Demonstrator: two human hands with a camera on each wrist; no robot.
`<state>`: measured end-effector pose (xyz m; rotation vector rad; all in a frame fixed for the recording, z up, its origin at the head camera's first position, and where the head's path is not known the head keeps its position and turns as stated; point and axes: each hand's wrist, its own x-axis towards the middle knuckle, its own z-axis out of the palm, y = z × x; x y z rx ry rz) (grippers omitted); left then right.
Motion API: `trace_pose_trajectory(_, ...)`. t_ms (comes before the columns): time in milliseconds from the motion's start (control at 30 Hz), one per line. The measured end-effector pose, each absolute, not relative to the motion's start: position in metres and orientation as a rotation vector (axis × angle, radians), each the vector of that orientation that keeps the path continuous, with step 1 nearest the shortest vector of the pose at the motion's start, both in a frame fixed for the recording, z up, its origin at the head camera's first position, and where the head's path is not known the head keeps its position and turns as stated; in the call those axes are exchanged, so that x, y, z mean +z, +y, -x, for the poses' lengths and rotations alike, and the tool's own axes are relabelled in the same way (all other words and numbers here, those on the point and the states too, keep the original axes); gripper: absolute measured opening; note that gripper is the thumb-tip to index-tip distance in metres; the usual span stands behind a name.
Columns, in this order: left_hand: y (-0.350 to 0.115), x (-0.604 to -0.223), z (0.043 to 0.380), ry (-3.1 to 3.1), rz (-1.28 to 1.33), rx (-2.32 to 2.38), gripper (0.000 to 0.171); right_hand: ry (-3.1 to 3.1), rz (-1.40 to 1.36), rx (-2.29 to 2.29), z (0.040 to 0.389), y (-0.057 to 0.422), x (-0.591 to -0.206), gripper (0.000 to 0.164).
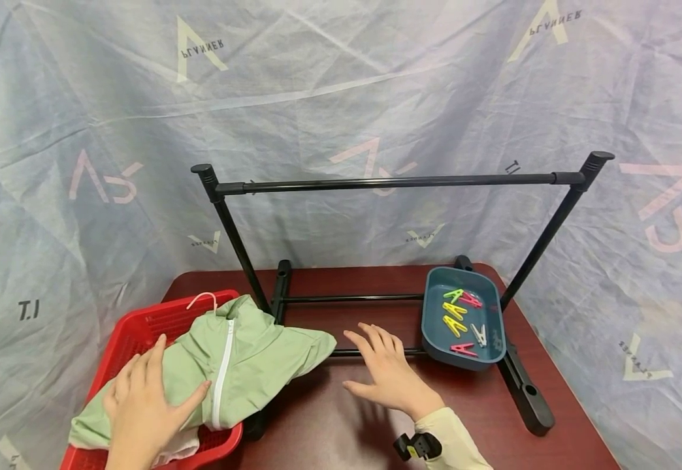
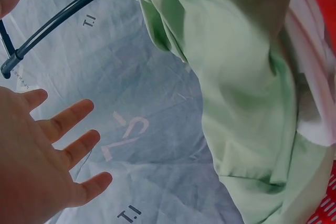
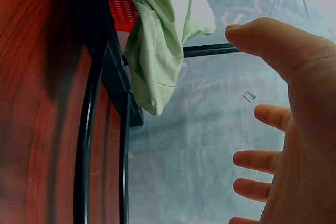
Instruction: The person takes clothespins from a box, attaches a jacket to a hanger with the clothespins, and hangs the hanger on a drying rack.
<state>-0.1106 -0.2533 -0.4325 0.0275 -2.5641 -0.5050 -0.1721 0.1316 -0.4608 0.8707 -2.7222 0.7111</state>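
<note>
A light green jacket (image 1: 247, 365) with a white zipper lies over the red basket (image 1: 120, 346) at the left, one sleeve reaching out past the rim. From its collar rises the hook of a pale pink hanger (image 1: 202, 297). My left hand (image 1: 141, 398) is held above the jacket's left part, fingers spread; in the left wrist view a gap shows between that hand (image 2: 47, 156) and the green cloth (image 2: 241, 82). To the right of the sleeve, my right hand (image 1: 390, 375) hovers over the table with fingers apart and nothing in it.
A black rack (image 1: 400, 183) with a high crossbar stands on the dark red table (image 1: 317, 418). On its right side sits a blue tray (image 1: 435, 339) with several clothespins (image 1: 454, 325) in green, yellow, pink and white. A printed grey sheet (image 1: 329, 98) hangs behind. Pinkish-white cloth (image 2: 315, 98) lies under the jacket.
</note>
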Motion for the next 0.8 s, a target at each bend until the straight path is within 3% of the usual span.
trace_pose_trajectory(800, -0.269, -0.437, 0.116, -2.652, -0.122, -0.481, 0.106, -2.744, -0.880, 0.786, 0.185, 0.119, -0.477, 0.082)
